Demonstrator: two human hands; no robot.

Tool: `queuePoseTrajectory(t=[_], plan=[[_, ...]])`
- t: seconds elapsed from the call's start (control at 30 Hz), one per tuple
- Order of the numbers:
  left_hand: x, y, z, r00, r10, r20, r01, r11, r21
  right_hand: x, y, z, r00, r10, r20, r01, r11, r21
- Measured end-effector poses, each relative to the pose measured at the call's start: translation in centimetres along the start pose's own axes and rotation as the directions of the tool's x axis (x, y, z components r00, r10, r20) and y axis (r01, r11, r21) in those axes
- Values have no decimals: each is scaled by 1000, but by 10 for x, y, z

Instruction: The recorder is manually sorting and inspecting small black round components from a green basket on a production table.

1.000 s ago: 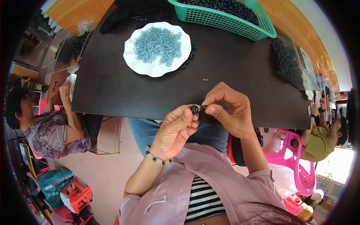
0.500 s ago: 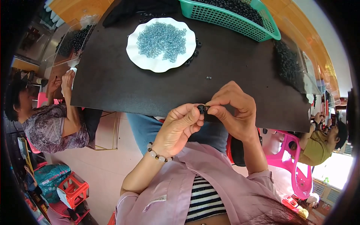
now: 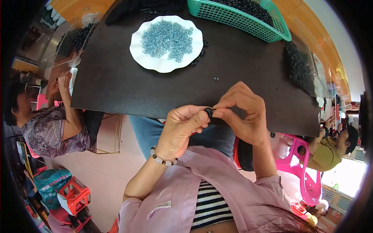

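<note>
Over the table's near edge, my left hand (image 3: 185, 123) pinches a small round black part (image 3: 209, 112) between thumb and fingertips. Its kind is too small to make out. My right hand (image 3: 244, 114) meets it there, with thumb and forefinger closed at the part's right edge; whatever they grip is mostly hidden. Beyond my hands stands a white wavy-rimmed plate (image 3: 163, 66) with a heap of small, clear bluish bead-like pieces (image 3: 167, 39). Two or so tiny shiny pieces (image 3: 216, 79) lie on the dark tabletop between plate and hands.
A green perforated basket (image 3: 241, 24) of black parts stands at the far edge. Several black round parts (image 3: 198, 58) lie beside the plate, and a dark heap (image 3: 298, 68) sits at the right. One person (image 3: 54, 128) works at left, another (image 3: 330, 151) at right near a pink stool (image 3: 297, 163).
My fingertips have come closer together around the black part, which now looks turned and less of the right-hand piece shows. The view has shifted slightly.
</note>
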State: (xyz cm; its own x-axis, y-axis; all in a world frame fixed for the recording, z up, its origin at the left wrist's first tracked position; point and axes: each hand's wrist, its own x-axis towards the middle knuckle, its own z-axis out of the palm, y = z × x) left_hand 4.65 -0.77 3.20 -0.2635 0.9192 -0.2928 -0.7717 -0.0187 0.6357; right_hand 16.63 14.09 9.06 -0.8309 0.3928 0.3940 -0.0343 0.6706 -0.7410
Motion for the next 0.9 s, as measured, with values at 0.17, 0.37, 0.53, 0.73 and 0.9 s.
queuePoseTrajectory(t=[0.17, 0.37, 0.53, 0.73, 0.9], plan=[[-2, 7, 1, 1000, 10, 12, -11, 999, 44, 2, 8, 1, 963, 203, 179, -258, 890, 377], [-6, 12, 4, 995, -8, 97, 3, 998, 58, 5, 21, 10, 948, -88, 307, -110, 811, 575], [-7, 12, 4, 993, 5, 120, -13, 998, 62, 1, 22, 18, 964, -90, 251, -99, 754, 650], [-9, 12, 2, 996, 21, 90, -30, 994, 101, -3, 17, 17, 966, -42, 254, -149, 715, 684], [-16, 19, 6, 994, 5, 112, -20, 990, 138, -6, 12, 15, 967, -57, 247, -120, 754, 646]])
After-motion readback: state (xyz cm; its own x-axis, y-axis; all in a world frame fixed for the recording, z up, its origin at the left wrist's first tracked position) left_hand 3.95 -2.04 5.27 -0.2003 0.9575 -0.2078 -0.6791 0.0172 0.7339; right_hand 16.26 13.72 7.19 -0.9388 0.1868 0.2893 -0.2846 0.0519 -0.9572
